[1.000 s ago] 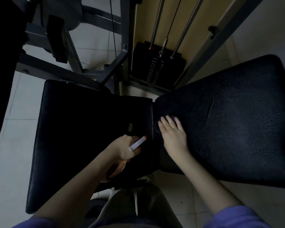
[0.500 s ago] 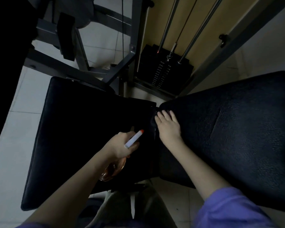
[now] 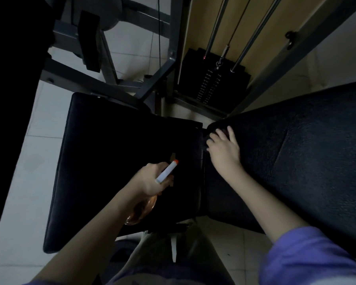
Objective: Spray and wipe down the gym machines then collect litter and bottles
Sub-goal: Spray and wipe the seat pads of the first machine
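Note:
My left hand (image 3: 149, 181) is shut on a spray bottle (image 3: 167, 171) with a white nozzle and an orange tip pointing up and right. Its amber body (image 3: 141, 210) hangs below my wrist. The bottle is over the black seat pad (image 3: 111, 145) of a gym machine. My right hand (image 3: 224, 150) lies palm down on the near corner of the black back pad (image 3: 296, 153), its fingers curled at the gap between the two pads. No cloth shows under it in the dim light.
Behind the pads stand the black weight stack (image 3: 212, 83) with its guide rods and cable, and grey steel frame bars (image 3: 158, 79). A dark padded arm (image 3: 89, 42) hangs at the upper left. Pale floor tiles (image 3: 29, 161) lie to the left and below.
My right hand has slid up the back pad to its corner and its fingers have curled. My left hand with the bottle has risen slightly; the view has tilted.

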The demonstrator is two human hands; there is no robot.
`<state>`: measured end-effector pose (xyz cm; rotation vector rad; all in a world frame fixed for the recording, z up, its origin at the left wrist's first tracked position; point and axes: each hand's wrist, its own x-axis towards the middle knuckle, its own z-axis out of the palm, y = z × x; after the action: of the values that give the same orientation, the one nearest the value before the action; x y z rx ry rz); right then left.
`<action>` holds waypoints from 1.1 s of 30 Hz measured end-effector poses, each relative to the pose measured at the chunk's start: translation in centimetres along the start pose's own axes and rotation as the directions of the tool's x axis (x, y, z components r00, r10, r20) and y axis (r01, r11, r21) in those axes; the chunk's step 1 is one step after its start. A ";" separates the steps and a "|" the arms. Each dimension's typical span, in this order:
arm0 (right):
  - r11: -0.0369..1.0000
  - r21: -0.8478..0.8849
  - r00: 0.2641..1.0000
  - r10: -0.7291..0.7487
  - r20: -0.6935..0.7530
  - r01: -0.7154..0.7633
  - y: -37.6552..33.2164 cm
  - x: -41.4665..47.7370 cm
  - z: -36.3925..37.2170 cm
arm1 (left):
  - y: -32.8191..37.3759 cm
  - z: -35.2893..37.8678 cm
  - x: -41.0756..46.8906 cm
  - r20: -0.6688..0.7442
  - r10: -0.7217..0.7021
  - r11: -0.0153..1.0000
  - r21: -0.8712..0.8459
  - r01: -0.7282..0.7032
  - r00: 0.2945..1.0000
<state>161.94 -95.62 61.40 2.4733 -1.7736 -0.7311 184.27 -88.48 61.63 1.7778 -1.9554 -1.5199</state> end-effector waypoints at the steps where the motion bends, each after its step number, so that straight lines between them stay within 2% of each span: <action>1: 0.999 -0.001 0.999 0.034 -0.018 -0.034 -0.1 0.2 0.0 | -0.2 0.1 0.0 -0.002 0.013 1.000 -0.007 -0.013 1.000; 4: 0.996 -0.007 0.996 0.085 -0.001 -0.085 -1.8 0.5 0.3 | -0.1 0.1 0.1 -0.024 0.020 0.995 -0.099 -0.022 1.000; 8: 0.998 0.062 0.996 -0.029 0.079 0.024 -4.2 -2.7 2.2 | 0.2 0.3 0.1 -0.024 0.002 0.992 -0.126 -0.005 1.000; 10: 0.997 0.080 1.000 -0.008 0.017 0.007 -3.7 -4.6 2.3 | 0.3 0.6 0.1 -0.001 -0.026 0.997 -0.070 0.026 1.000; 13: 0.990 0.067 0.984 0.129 -0.127 -0.121 -2.6 -4.6 1.6 | 0.1 0.9 0.3 0.014 -0.059 0.997 -0.039 0.060 0.998; 15: 0.986 0.044 0.978 0.165 -0.125 -0.160 -2.3 -4.2 1.3 | 0.0 1.0 0.4 0.020 -0.029 0.999 -0.040 0.029 0.999; 19: 0.999 0.029 0.999 -0.033 0.038 0.032 -4.4 -6.2 2.5 | 0.4 1.4 0.5 0.015 -0.004 1.000 -0.014 0.004 1.000; 21: 0.989 0.096 0.993 -0.117 0.027 0.114 -5.1 -8.4 3.3 | 0.7 1.5 0.6 0.021 -0.001 0.999 0.051 0.000 1.000; 23: 0.988 0.139 0.998 -0.057 -0.034 0.062 -4.8 -9.6 3.6 | 0.9 1.7 0.6 0.032 0.013 0.997 0.076 -0.016 0.999; 25: 0.984 0.165 0.990 0.087 -0.107 -0.069 -4.1 -9.5 2.9 | 1.0 1.9 0.5 0.048 0.022 0.999 0.046 -0.024 0.999; 26: 0.979 0.171 0.988 0.124 -0.089 -0.107 -3.9 -9.6 2.5 | 1.1 2.1 0.4 0.053 0.020 0.999 0.037 -0.022 0.998; 28: 0.990 0.117 0.996 0.084 -0.029 -0.080 -4.1 -9.5 2.6 | 1.1 2.4 0.3 0.053 0.025 0.999 0.046 -0.028 0.998; 30: 0.996 0.087 1.000 -0.013 0.008 0.012 -4.9 -10.2 3.5 | 1.3 2.7 0.2 0.058 0.030 0.998 0.061 -0.033 0.998; 33: 0.989 0.126 0.996 -0.071 -0.053 0.077 -5.0 -12.3 3.9 | 1.4 3.0 0.1 0.091 0.026 0.997 0.065 -0.032 0.996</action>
<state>161.89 -81.81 61.01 2.6262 -1.7746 -0.5728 181.33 -87.02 61.01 1.7267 -2.0876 -1.5698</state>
